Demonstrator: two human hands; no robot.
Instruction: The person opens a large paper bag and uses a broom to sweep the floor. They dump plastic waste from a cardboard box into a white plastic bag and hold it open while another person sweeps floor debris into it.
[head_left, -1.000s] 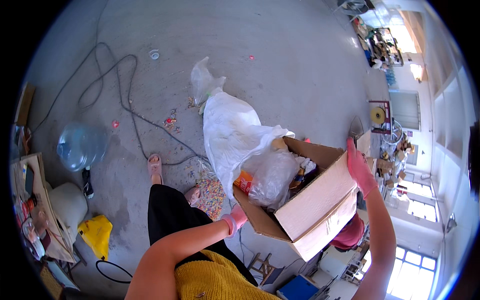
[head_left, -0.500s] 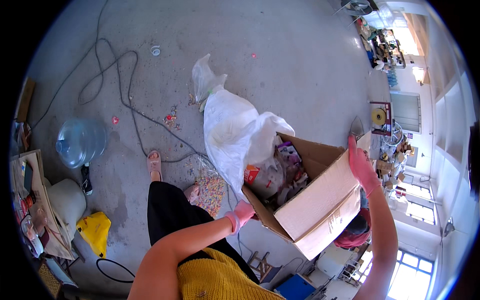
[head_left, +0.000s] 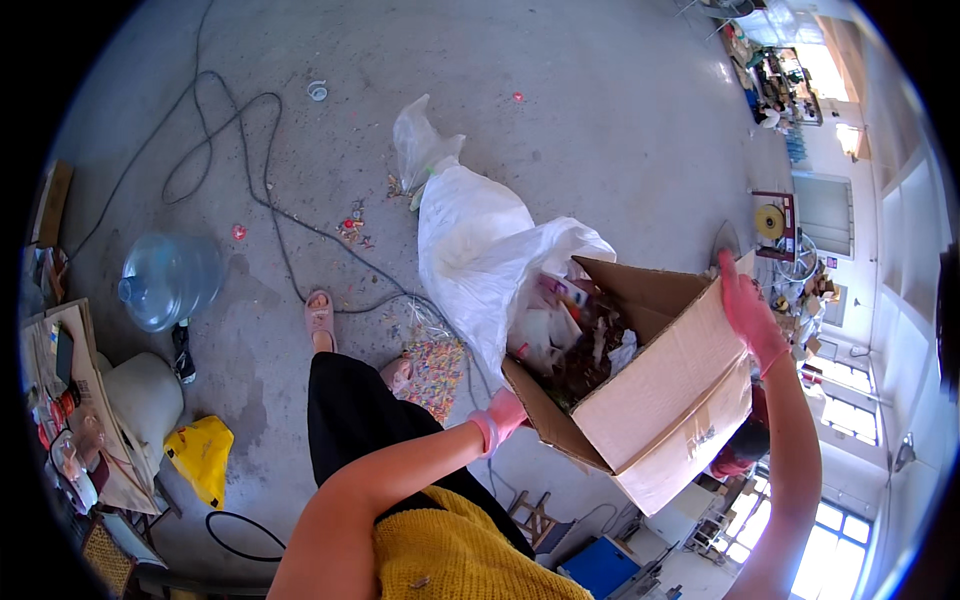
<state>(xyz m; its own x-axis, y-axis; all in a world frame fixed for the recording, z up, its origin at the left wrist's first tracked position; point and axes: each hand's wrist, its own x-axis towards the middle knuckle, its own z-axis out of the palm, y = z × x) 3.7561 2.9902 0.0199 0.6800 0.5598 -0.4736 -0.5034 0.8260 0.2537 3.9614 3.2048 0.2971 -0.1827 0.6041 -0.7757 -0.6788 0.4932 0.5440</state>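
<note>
A brown cardboard box (head_left: pixel 672 395) is tilted on its side, its opening facing a large white plastic sack (head_left: pixel 468 222) on the floor. Mixed rubbish (head_left: pixel 592 345), including clear plastic bags, a purple packet and dark scraps, lies in the box's mouth against the sack's rim. My left hand (head_left: pixel 503 414), in a pink glove, is closed at the box's near lower corner, beside the sack's edge. Also gloved in pink, my right hand (head_left: pixel 748 312) grips the box's raised far edge, its fingertips partly hidden.
A dark cable (head_left: pixel 285 213) loops over the floor on the left, running beneath the sack. A blue water jug (head_left: pixel 172 282), a yellow bag (head_left: pixel 203 458) and flattened cardboard (head_left: pixel 100 400) are further left. A colourful mat (head_left: pixel 437 378) lies near my feet. Another person (head_left: pixel 740 450) is partly visible behind the box.
The rubbish has shifted inside the box toward the sack; an orange packet seen before is now out of sight. Both hands keep their hold on the box, which sits slightly further right in view.
</note>
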